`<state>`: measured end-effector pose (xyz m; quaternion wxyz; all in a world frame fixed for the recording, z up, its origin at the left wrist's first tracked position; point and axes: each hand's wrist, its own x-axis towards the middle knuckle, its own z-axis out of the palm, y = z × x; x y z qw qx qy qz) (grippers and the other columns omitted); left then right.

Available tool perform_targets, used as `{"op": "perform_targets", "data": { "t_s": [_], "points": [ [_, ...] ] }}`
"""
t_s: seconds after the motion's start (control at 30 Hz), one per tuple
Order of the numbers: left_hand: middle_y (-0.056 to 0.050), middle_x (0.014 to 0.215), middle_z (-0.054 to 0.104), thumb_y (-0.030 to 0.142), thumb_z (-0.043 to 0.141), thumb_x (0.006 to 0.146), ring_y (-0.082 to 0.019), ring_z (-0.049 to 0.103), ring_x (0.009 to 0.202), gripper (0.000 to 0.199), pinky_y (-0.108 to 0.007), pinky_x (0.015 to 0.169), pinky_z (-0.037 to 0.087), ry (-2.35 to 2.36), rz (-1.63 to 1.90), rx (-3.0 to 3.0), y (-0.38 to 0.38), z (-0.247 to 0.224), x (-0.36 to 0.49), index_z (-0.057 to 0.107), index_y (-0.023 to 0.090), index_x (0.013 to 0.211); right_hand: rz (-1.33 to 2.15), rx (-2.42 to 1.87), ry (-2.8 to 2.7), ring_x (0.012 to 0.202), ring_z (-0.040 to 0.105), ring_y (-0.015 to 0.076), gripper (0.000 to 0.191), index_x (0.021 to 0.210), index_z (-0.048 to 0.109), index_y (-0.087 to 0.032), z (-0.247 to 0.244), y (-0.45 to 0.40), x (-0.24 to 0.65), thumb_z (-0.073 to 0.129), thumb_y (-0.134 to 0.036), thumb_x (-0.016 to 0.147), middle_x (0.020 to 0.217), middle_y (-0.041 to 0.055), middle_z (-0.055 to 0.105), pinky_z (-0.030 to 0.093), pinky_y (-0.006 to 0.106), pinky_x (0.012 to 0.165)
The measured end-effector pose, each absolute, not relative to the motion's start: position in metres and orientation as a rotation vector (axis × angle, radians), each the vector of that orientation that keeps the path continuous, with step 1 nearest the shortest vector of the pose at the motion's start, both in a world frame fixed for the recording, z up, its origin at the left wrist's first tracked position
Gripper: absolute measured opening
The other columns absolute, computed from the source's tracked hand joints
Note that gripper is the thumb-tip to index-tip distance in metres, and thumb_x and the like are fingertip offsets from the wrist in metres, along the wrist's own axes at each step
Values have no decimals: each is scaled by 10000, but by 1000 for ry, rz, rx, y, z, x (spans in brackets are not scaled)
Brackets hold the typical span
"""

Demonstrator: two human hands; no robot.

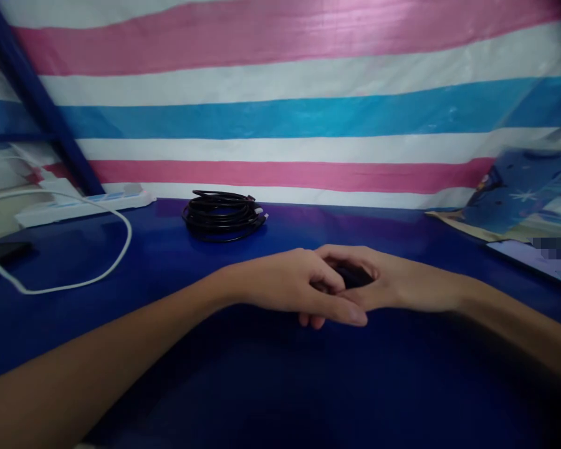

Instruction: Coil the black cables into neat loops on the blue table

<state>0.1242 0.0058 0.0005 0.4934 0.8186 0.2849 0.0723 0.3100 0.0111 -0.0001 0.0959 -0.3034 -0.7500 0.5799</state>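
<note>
My left hand and my right hand are clasped together above the blue table, a little right of the middle. The fingers of the two hands overlap, and my left thumb lies across the tip area of my right thumb. Both hands are closed on each other, with a dark gap between the palms. No object shows in either hand. Behind them, to the left, lies a coiled black cable.
A white power strip and a looping white cord are at the left, beside a dark flat device. On the right are a phone-like device and a blue printed package. A striped sheet hangs behind.
</note>
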Motion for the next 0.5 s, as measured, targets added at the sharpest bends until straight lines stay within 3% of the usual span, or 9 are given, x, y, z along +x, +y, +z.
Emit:
{"op": "perform_targets", "data": {
  "t_s": [0.1, 0.27, 0.5],
  "points": [
    [29, 633, 596, 410, 647, 799, -58, 536, 583, 278, -167, 557, 400, 697, 4, 1945, 9, 5, 118, 647, 156, 686, 1583, -937, -2314, 1099, 603, 185, 585, 1287, 492, -241, -2, 9, 309, 718, -248, 747, 1208, 53, 633, 473, 289, 886],
    [54, 581, 609, 310, 658, 795, -35, 455, 488, 184, -166, 561, 406, 654, -120, 1893, 10, 10, 117, 690, 175, 674, 1440, -979, -2394, 1114, 577, 199, 600, 1272, 523, -263, -4, 4, 310, 739, -330, 717, 1211, 24, 620, 475, 289, 891],
    [35, 638, 650, 254, 674, 786, -51, 560, 597, 114, -149, 555, 402, 584, -127, 1836, 13, 7, 114, 705, 168, 718, 1324, -986, -2473, 1119, 565, 224, 591, 1264, 552, -283, -3, 4, 309, 728, -416, 715, 1205, 19, 617, 467, 299, 882]
  ]
}}
